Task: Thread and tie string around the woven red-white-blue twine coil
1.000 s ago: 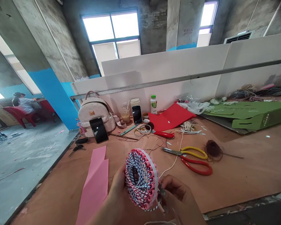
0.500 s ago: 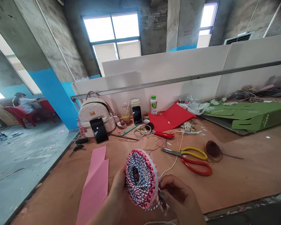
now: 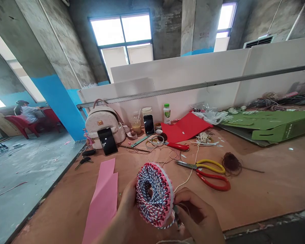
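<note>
My left hand (image 3: 128,203) grips the left side of a thick braided-cord ring (image 3: 148,189) in navy, white and red. The ring is held tilted above the table, its hole facing left. Pink pleated material and a white band (image 3: 169,181) run round its right rim. At that rim my right hand (image 3: 193,211) has thumb and index finger pinched together; what lies between them is too small to make out. A striped cord end (image 3: 169,225) hangs at the ring's lower edge by these fingers, and a pale string (image 3: 186,179) runs up the table behind.
Scissors (image 3: 205,171) with yellow and red handles lie right of the ring, beside a dark brown thread bundle (image 3: 231,164). Pink sheets (image 3: 103,200) lie left. Farther back are a backpack (image 3: 104,122), phones, a bottle (image 3: 167,114), red material (image 3: 186,127) and green cardboard (image 3: 282,125).
The ring has turned slightly and its rim has shifted a little right. The right fingers have moved slightly at the rim, and a thin thread loop now shows beside them.
</note>
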The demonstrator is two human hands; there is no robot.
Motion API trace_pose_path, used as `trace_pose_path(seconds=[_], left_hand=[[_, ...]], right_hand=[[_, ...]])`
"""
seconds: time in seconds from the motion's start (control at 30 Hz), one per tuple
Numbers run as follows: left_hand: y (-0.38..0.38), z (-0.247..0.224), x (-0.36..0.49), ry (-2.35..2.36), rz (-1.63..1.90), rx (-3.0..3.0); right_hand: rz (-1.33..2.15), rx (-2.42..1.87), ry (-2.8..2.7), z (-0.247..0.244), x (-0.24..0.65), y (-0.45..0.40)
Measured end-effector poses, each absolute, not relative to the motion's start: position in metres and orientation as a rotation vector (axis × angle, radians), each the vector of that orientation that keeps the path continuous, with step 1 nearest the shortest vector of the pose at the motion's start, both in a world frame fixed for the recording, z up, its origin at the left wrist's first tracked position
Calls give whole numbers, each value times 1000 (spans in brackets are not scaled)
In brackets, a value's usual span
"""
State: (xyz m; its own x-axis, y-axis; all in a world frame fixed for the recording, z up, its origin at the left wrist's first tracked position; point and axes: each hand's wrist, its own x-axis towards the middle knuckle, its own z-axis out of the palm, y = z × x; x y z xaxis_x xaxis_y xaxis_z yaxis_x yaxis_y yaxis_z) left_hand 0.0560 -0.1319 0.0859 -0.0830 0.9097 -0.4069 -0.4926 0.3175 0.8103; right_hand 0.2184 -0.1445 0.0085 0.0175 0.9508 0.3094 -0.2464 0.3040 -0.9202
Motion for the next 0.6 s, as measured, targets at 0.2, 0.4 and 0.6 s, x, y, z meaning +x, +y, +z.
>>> trace_pose_path(seconds=[0.2, 0.4, 0.6], left_hand=[[-128, 78, 51, 1105, 1212, 499], [-98, 66, 50, 1229, 1260, 461], [-90, 71, 46, 1285, 1412, 474]], right_hand=[[908, -857, -1294, 8, 221, -145], [1006, -915, -1265, 0, 227, -141], [1192, -979, -1151, -8, 236, -140]])
